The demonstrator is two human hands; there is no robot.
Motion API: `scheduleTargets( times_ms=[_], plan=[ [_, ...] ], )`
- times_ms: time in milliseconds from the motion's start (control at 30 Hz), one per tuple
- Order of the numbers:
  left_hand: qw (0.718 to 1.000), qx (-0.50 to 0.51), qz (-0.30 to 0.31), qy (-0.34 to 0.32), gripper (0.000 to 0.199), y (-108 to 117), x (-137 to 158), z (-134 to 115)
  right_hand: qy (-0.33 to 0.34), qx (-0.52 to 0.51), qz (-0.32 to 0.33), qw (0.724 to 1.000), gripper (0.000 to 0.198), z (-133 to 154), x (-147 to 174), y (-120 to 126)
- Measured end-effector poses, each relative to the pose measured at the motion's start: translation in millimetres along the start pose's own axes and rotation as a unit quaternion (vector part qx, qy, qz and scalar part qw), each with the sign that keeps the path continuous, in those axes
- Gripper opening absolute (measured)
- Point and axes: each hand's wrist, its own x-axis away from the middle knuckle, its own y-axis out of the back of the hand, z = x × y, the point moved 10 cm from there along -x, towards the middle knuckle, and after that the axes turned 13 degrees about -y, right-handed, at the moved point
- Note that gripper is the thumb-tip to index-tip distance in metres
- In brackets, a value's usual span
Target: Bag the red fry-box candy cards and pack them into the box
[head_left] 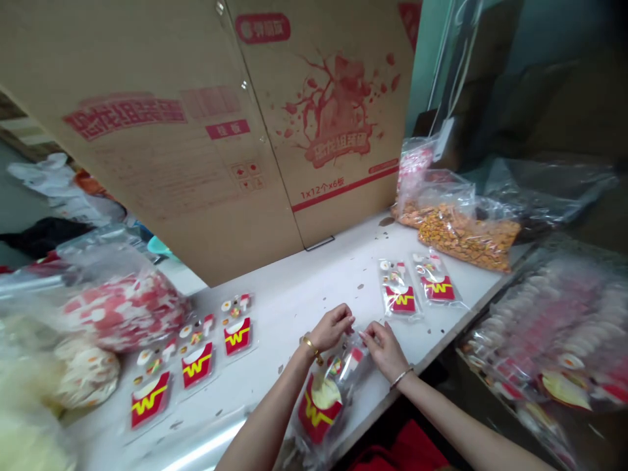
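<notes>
A clear plastic packet (349, 379) lies on the table in front of me, with a red carton-shaped piece (318, 413) marked in yellow and several tiny food-shaped pieces inside. My left hand (334, 327) pinches the packet's upper edge at its left corner. At the opposite corner, my right hand (385, 352) holds that same edge between thumb and fingers. The fingertips are a short way apart, and whether the packet's mouth is sealed cannot be made out. Two similar packets, one (398, 291) nearer and one (436, 280) farther, lie beyond my right hand.
Three more packets, including one (197, 353), lie in a row at left. Beside them stand bags of red-and-white pieces (122, 311) and pale pieces (88, 373). A large cardboard box (245, 131) rises behind. Orange pieces fill a bag (466, 235); an open carton of packets (554, 327) sits right.
</notes>
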Motion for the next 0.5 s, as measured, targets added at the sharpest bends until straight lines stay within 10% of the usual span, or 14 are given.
scheduleTargets(
  times_ms=[167,333,500],
  plan=[
    [0.980,-0.002,-0.197,0.011,0.028,34,-18,5,-0.039,-0.128,-0.079,0.988,0.043,-3,-14,31],
    [0.962,-0.025,-0.271,-0.006,0.026,43,-37,-18,-0.163,-0.304,0.114,0.932,0.062,-23,-14,-1],
    [0.954,-0.228,-0.194,-0.033,0.054,59,-18,-43,-0.102,-0.129,-0.059,0.985,0.061,-33,-75,113]
  ],
)
